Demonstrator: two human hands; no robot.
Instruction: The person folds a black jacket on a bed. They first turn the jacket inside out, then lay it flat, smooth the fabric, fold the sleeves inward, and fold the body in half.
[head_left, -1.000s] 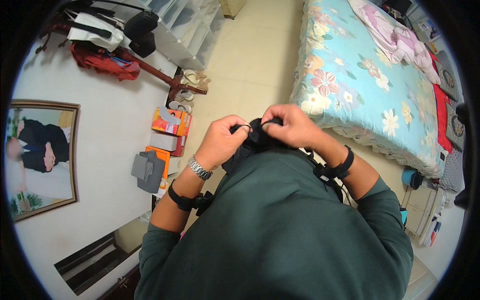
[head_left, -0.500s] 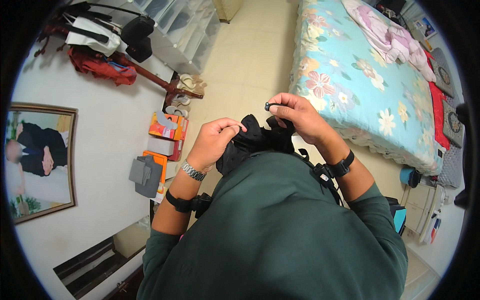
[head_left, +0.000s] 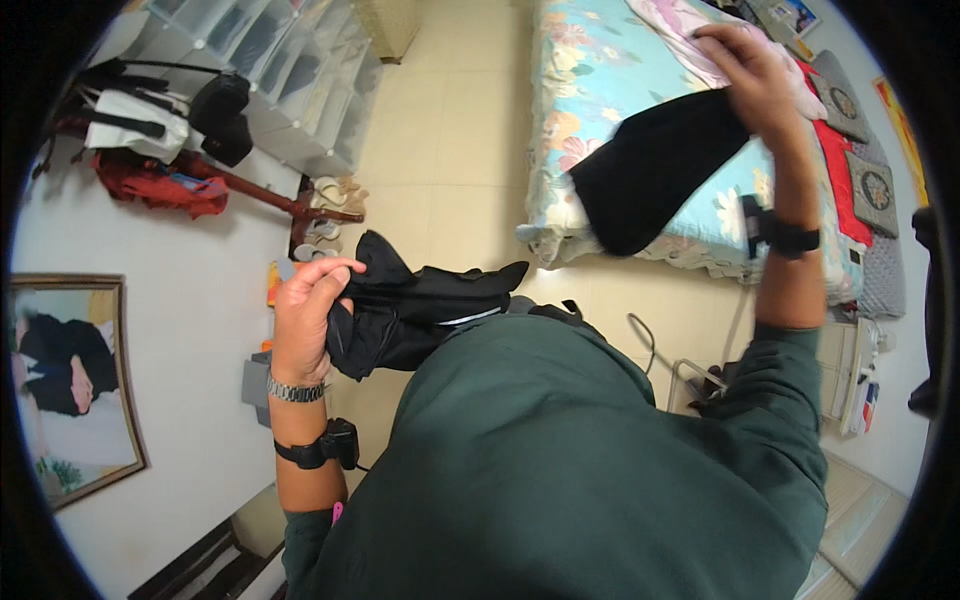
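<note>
My left hand [head_left: 315, 310] pinches the edge of a crumpled black cloth item [head_left: 420, 310] between thumb and fingers, low in front of my belly. That item has pointed flaps and a thin pale strip; I cannot tell its exact kind. Out to the far right, over the bed, my right hand [head_left: 760, 90] is closed on the corner of a flat black cloth piece [head_left: 660, 165], which hangs down to the left and is a little blurred. In the view the two black pieces are apart.
The bed [head_left: 570, 75] with a flowered blue cover lies ahead on the right, a pink blanket on it. At left stand a wooden coat rack [head_left: 250, 195] with bags, shoes [head_left: 325, 190], clear storage boxes [head_left: 290, 80] and a framed picture [head_left: 75, 370]. A metal-framed object stands at lower right.
My right hand has swung up and right over the bed, drawing out the flat black piece. The left hand has moved left with the crumpled item, and the view has shifted.
</note>
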